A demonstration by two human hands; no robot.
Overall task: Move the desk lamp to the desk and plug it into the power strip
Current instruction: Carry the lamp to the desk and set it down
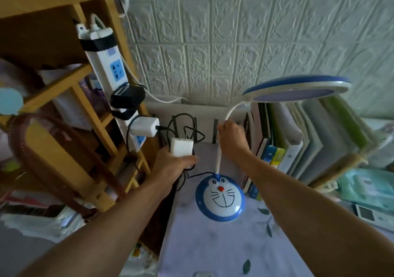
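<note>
The lamp (pixel 219 200) stands with its round blue base on the desk (pixel 223 253), its white neck rising to a flat head that overhangs the row of books (pixel 298 140) to the right. The right hand (pixel 229 136) is closed around the neck about midway up, steadying it. The left hand (pixel 172 165) is closed on the white plug (pixel 181 147), prongs pointing up, with loops of the black cord (pixel 189 127) bunched behind it and trailing down to the base. The strip (pixel 110 78) is fixed at a slant to the wooden shelf (pixel 64 97) on the left; a black adapter (pixel 128 98) and a white charger (pixel 145 126) occupy its middle and lower part, with one blue socket visible above them and another partly visible below the charger. Judged risks: the prongs at present face away from the strip, so the plug needs turning before insertion, and a poor angle could bend the prongs or miss the slots. The lower socket appears crowded by the charger, so the plug body may not seat fully there. The looped cord could snag on the charger or tighten and drag the base across the desk. Once the right hand lets go, the overhanging head may tip the lamp or knock the books if the cord is pulled
</note>
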